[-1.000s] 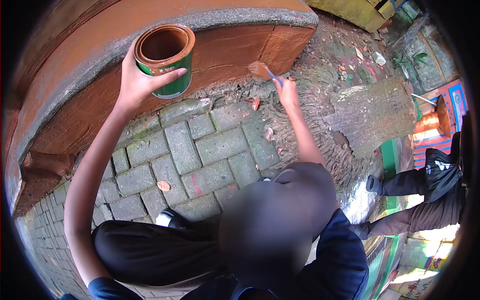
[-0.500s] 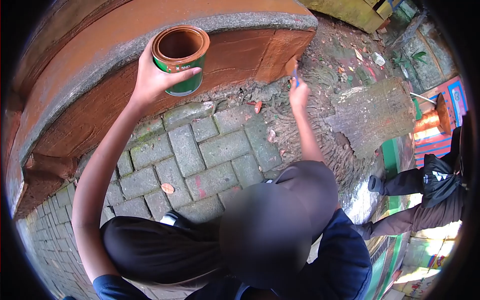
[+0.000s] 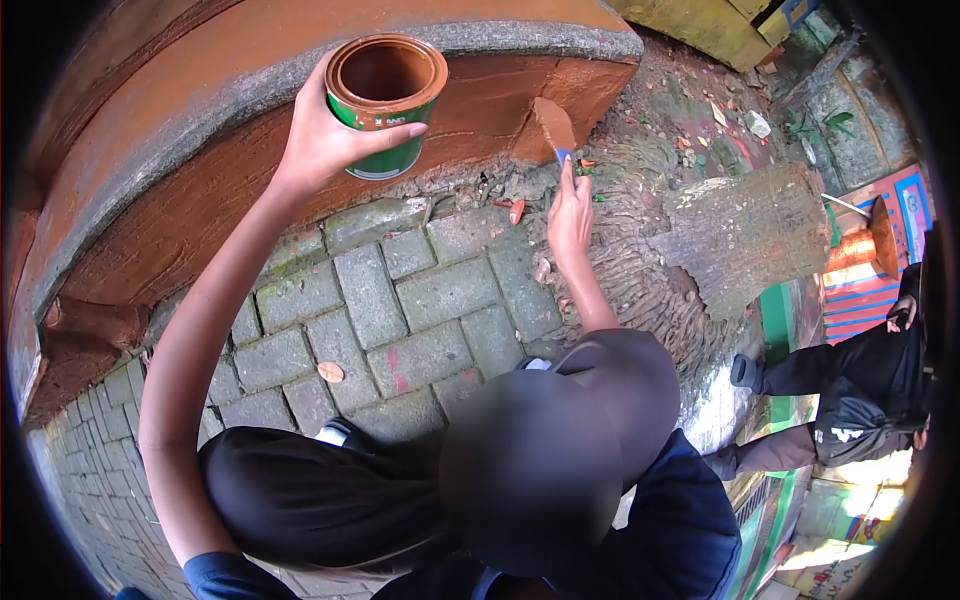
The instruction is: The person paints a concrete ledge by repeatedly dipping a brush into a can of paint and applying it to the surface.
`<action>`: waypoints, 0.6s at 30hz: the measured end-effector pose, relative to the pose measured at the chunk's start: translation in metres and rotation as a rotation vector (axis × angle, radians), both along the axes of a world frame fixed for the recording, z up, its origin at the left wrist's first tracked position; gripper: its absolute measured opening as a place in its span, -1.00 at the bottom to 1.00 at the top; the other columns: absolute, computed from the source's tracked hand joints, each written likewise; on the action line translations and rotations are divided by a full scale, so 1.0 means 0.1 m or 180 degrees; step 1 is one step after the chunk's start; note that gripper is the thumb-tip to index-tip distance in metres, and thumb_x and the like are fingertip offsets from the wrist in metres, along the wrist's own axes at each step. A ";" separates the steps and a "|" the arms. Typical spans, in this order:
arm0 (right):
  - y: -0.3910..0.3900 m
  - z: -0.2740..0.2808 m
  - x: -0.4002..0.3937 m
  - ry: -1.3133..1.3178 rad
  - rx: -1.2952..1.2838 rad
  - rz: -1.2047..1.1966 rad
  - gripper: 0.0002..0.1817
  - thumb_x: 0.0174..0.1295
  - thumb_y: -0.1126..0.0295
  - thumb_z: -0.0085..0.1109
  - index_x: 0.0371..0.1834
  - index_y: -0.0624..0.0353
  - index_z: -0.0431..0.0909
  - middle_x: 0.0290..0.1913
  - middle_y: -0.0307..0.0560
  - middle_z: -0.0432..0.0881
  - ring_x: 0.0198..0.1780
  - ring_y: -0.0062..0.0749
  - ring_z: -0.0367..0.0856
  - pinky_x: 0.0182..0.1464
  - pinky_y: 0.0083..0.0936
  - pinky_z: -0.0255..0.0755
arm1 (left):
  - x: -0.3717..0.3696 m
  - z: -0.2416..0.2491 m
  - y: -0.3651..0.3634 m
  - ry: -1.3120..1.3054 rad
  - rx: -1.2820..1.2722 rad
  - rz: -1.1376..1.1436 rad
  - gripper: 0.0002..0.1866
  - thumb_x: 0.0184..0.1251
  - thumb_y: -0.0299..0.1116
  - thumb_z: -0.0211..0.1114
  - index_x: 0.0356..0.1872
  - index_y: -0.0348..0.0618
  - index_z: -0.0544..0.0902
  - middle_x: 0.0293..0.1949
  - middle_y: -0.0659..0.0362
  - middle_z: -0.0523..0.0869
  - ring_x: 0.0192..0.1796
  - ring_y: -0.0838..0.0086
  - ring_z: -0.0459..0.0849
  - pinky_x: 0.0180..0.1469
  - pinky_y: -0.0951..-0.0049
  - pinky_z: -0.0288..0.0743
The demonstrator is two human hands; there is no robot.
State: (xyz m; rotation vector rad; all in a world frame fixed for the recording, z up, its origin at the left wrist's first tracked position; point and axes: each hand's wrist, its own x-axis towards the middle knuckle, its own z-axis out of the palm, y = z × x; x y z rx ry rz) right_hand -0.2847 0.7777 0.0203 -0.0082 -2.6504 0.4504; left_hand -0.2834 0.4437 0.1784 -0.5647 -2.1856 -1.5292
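Note:
My left hand (image 3: 325,140) is wrapped around a green paint can (image 3: 392,163), held up in front of the wall. The can has no lid, and brown paint coats its rim and inside. In my right hand (image 3: 570,210) is a paintbrush (image 3: 556,128) with a blue handle, its bristles covered in brown paint. The bristles lie against or just in front of the brown-painted low wall (image 3: 480,105), near its right end; contact cannot be made out exactly.
Grey paving blocks (image 3: 445,300) lie below the wall. Gnarled tree roots (image 3: 640,230) and a broad trunk (image 3: 745,235) spread at right. Another person's dark-clothed legs (image 3: 790,445) are at the far right. A dry leaf (image 3: 331,372) lies on the paving.
My right hand and the paintbrush have moved left along the wall from its right edge, and the bristles now show fully. The can has shifted slightly right and up. The other person has shifted.

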 end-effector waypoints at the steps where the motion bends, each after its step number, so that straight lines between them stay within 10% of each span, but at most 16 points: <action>1: 0.02 0.05 -0.03 0.0167 0.0095 -0.0046 -0.38 0.33 0.56 -0.02 0.49 0.02 0.23 -0.15 0.17 0.42 -0.22 0.09 0.58 -0.20 -0.09 0.49 | -0.01 -0.01 0.01 -0.0009 -0.0031 0.0022 -0.07 -0.28 -0.14 0.72 0.19 -0.29 0.44 0.08 0.03 0.65 0.15 0.34 0.64 0.29 0.26 0.49; 7: 0.15 -0.39 -0.29 -0.0581 0.0608 -0.0003 -0.28 0.28 0.67 -0.13 0.53 -0.03 0.06 0.01 0.19 0.33 -0.09 0.15 0.61 -0.11 -0.04 0.54 | -0.04 -0.06 0.05 0.0014 -0.0053 -0.0020 -0.06 -0.28 -0.14 0.72 0.20 -0.28 0.43 0.08 0.02 0.65 0.15 0.34 0.64 0.28 0.26 0.49; 13: 0.25 -0.68 -0.38 -0.1416 0.0886 0.0205 -0.50 0.32 0.57 -0.10 0.36 0.35 0.27 0.02 0.32 0.48 -0.05 0.16 0.65 -0.08 -0.08 0.61 | -0.02 -0.03 0.11 -0.0094 0.0123 -0.0147 -0.07 -0.28 -0.14 0.72 0.19 -0.28 0.45 0.08 0.03 0.65 0.14 0.35 0.64 0.27 0.26 0.50; 18: 0.29 -0.05 -0.13 -0.1106 0.0879 -0.0016 -0.50 0.34 0.54 -0.10 0.38 0.14 0.33 0.06 0.36 0.50 -0.11 0.14 0.69 -0.07 -0.10 0.59 | -0.03 0.03 0.12 -0.0028 0.0093 -0.0060 -0.08 -0.26 -0.18 0.72 0.19 -0.29 0.44 0.09 0.03 0.65 0.14 0.34 0.64 0.27 0.25 0.51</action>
